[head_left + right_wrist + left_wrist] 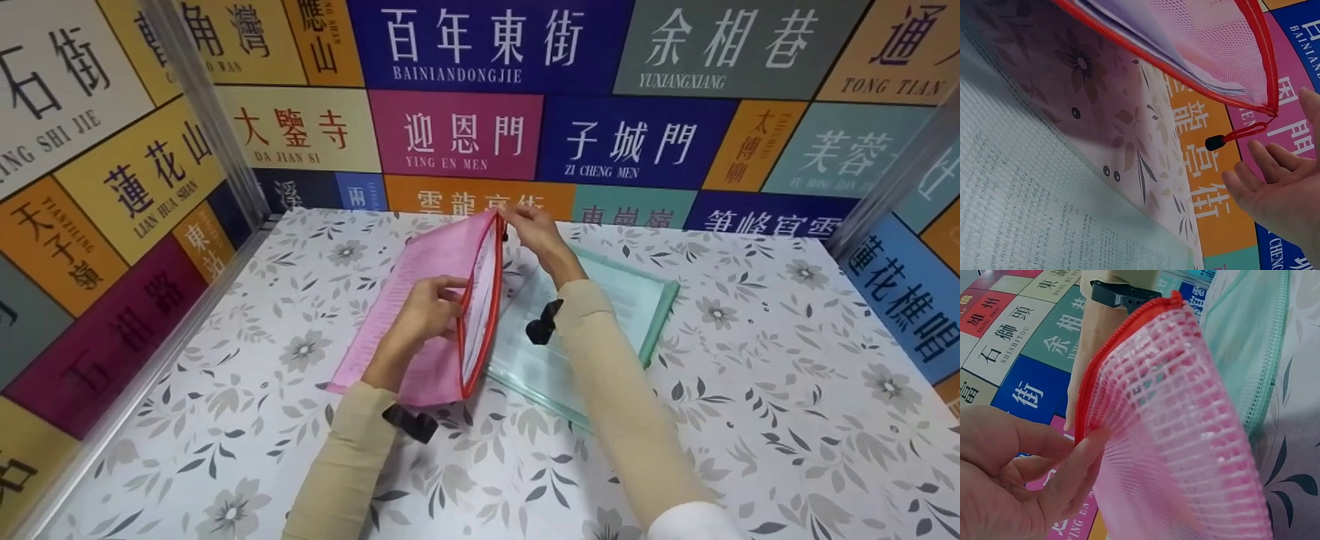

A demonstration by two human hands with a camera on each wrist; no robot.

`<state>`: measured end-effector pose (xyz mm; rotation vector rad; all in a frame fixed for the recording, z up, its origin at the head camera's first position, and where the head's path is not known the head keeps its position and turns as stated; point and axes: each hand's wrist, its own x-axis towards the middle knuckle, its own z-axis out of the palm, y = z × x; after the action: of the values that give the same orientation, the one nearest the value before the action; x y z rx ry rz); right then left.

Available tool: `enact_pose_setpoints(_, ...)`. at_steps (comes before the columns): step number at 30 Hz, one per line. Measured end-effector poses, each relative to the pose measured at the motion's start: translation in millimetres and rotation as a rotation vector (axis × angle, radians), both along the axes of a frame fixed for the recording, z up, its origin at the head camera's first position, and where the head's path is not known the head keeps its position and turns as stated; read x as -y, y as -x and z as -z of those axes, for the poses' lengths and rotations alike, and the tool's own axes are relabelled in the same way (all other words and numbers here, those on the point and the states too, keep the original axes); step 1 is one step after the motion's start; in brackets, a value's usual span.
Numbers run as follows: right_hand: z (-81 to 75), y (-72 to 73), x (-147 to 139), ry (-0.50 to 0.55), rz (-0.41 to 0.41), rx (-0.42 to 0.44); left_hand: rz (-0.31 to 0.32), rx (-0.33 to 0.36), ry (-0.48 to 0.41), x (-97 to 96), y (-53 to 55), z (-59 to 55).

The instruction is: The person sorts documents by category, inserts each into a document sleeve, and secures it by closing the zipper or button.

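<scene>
A pink mesh zipper pouch (424,289) is tilted up on its side, its red zipper (1185,84) undone along the upper edge. White papers (480,292) show inside the mouth. My left hand (429,309) pinches the pouch's edge beside the zipper, thumb against fingers in the left wrist view. At the far corner is my right hand (536,236). In the right wrist view its fingers are spread and loosely bent, close to the red cord pull with a black tip (1215,143) but apart from it.
A green mesh zipper pouch (600,330) with printed paper inside lies flat, to the right of the pink one and partly under my right forearm. The table (787,360) has a flowered white cover. Panels with street names (465,135) stand behind and at both sides.
</scene>
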<state>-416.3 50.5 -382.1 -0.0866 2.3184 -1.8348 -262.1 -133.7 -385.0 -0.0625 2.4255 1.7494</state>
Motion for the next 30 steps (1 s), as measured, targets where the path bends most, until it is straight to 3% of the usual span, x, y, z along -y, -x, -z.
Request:
enact_pose_setpoints(9,-2.2,0.9,8,0.002,0.007,-0.010,0.038,-0.041,0.011,-2.2,-3.7,2.5)
enact_pose_setpoints(18,-5.4,-1.2,7,-0.036,0.055,-0.007,0.063,-0.026,0.062,-0.8,-6.6,6.4)
enact_pose_setpoints(30,-9.1,-3.1,7,0.036,0.100,0.046,0.109,-0.084,0.258,-18.9,-4.0,16.8)
